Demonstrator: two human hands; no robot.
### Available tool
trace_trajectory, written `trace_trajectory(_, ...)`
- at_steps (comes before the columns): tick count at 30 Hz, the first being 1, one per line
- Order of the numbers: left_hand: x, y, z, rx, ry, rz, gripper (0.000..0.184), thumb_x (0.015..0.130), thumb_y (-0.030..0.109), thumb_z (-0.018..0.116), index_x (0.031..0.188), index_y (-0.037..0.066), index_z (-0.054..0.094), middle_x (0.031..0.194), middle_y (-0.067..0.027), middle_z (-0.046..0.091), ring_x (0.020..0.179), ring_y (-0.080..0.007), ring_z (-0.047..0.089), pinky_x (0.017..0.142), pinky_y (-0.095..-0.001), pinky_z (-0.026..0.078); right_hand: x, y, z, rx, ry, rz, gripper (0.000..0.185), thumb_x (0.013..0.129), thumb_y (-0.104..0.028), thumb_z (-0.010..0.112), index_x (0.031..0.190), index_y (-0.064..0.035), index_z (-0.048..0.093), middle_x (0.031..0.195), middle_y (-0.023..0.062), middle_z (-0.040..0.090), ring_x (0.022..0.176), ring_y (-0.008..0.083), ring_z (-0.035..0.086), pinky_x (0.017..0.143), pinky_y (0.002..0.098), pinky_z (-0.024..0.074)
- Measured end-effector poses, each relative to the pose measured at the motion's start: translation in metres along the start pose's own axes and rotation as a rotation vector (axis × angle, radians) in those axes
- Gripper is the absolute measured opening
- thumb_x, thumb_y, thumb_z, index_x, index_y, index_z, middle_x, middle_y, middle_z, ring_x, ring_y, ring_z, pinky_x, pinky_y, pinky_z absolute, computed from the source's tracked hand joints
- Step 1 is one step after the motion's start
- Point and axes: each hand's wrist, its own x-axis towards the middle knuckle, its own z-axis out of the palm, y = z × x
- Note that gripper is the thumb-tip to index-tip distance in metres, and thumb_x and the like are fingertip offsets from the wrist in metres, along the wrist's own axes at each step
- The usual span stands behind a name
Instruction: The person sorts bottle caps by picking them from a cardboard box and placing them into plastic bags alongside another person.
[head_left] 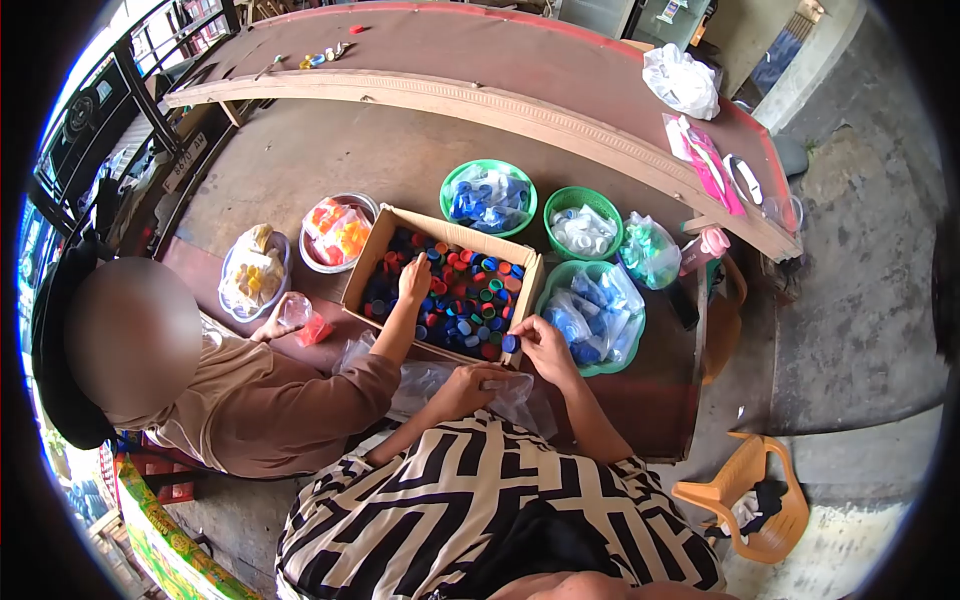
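Note:
Between the fingertips of my right hand (545, 350) is a dark blue bottle cap (511, 343), held just off the box's near right corner. My left hand (468, 391) is closed on a clear plastic bag (520, 398) at the table's near edge; part of the bag is hidden by the hand. In front of both hands stands a cardboard box (532, 290), filled with loose red, blue, green and black bottle caps (465, 285). A co-worker on the left reaches one hand (414, 279) into the box. Their other hand (272, 322) holds a clear bag with red contents (315, 328).
Bowls with bagged caps surround the box: a white basin (366, 203), a pale basket (224, 290), a green bowl (532, 212), a green basket (549, 214) and a mint bowl (634, 352). A raised wooden ledge (480, 103) crosses behind. An orange chair (780, 520) stands right.

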Motion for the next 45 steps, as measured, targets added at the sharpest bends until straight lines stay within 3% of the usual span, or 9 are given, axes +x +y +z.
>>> trace_trajectory(6,-0.002,-0.006,0.0,0.007,-0.038,0.003,0.038,0.073,-0.001,0.062,0.111,0.004,0.066,0.11,-0.0127,0.064,0.07,-0.0202,0.067,0.064,-0.0303,0.054,0.044,-0.006,0.008,-0.291,0.092,-0.15,0.01,0.081,0.004,0.055,0.089,0.0004,0.054,0.079,0.0157,0.062,0.077,0.0335,0.064,0.068,0.0399,0.049)
trace_trajectory(12,-0.001,-0.019,-0.005,0.023,0.018,0.039,0.037,0.073,0.001,0.063,0.11,0.004,0.067,0.11,-0.0131,0.064,0.07,-0.0204,0.067,0.065,-0.0309,0.054,0.081,0.018,0.024,-0.575,0.133,-0.298,0.006,0.08,0.0,0.058,0.085,-0.0025,0.058,0.082,0.0134,0.062,0.082,0.0343,0.062,0.072,0.0413,0.0497)
trace_trajectory(14,0.0,-0.015,-0.008,0.014,0.006,-0.013,0.036,0.073,0.002,0.064,0.109,0.005,0.067,0.111,-0.0141,0.064,0.077,-0.023,0.068,0.069,-0.0319,0.054,0.09,0.042,0.032,-0.829,-0.157,-0.185,0.005,0.078,-0.002,0.059,0.08,-0.0059,0.06,0.079,0.0132,0.06,0.083,0.0332,0.062,0.073,0.0407,0.0495)
trace_trajectory(18,0.005,-0.01,-0.012,0.058,-0.002,-0.038,0.036,0.073,0.003,0.064,0.109,0.005,0.067,0.113,-0.0147,0.064,0.084,-0.0256,0.067,0.072,-0.0328,0.054,0.09,0.061,0.051,-1.352,-0.301,-0.043,0.01,0.079,-0.011,0.058,0.081,-0.0091,0.068,0.084,0.0103,0.066,0.087,0.027,0.064,0.078,0.0421,0.0473)
trace_trajectory(22,0.008,-0.012,-0.014,0.044,-0.003,-0.054,0.035,0.074,0.003,0.064,0.109,0.004,0.067,0.114,-0.0135,0.064,0.088,-0.0265,0.067,0.074,-0.0335,0.053,0.093,0.068,0.055,-1.392,-0.434,-0.009,0.012,0.08,-0.016,0.058,0.081,-0.0096,0.069,0.09,0.0102,0.067,0.094,0.0257,0.064,0.082,0.0432,0.0459)
trace_trajectory(26,0.011,-0.018,-0.014,0.05,-0.023,-0.142,0.039,0.074,0.002,0.062,0.112,0.006,0.067,0.113,-0.0101,0.065,0.081,-0.0217,0.066,0.071,-0.0307,0.051,0.089,0.063,0.049,-1.326,-0.369,-0.017,0.011,0.076,-0.015,0.066,0.086,-0.0112,0.068,0.093,0.0101,0.065,0.095,0.0264,0.063,0.081,0.0423,0.0471)
trace_trajectory(31,0.012,-0.022,-0.012,0.064,0.055,-0.037,0.04,0.074,0.002,0.063,0.113,0.006,0.066,0.113,-0.0102,0.065,0.082,-0.0192,0.065,0.07,-0.03,0.051,0.08,0.033,0.03,-0.576,-0.244,-0.157,0.038,0.067,-0.009,0.077,0.101,-0.0043,0.062,0.101,0.0149,0.057,0.091,0.034,0.061,0.081,0.0412,0.0494)
trace_trajectory(38,0.013,-0.013,-0.006,0.058,0.093,-0.091,0.041,0.073,0.003,0.065,0.114,0.006,0.066,0.111,-0.0099,0.065,0.062,-0.0125,0.06,0.061,-0.0281,0.05,0.04,0.002,0.012,-0.421,-0.052,-0.227,0.039,0.071,-0.011,0.076,0.106,-0.0023,0.061,0.099,0.0144,0.053,0.089,0.0325,0.058,0.08,0.039,0.0486)
trace_trajectory(45,0.008,-0.009,0.002,0.079,0.155,-0.057,0.048,0.072,0.001,0.059,0.12,0.002,0.06,0.116,-0.0156,0.06,0.073,-0.0241,0.068,0.068,-0.0339,0.054,-0.007,-0.038,0.003,-0.305,-0.055,-0.207,0.039,0.079,-0.017,0.071,0.114,-0.0042,0.059,0.101,0.0134,0.058,0.097,0.0337,0.057,0.086,0.04,0.0462)
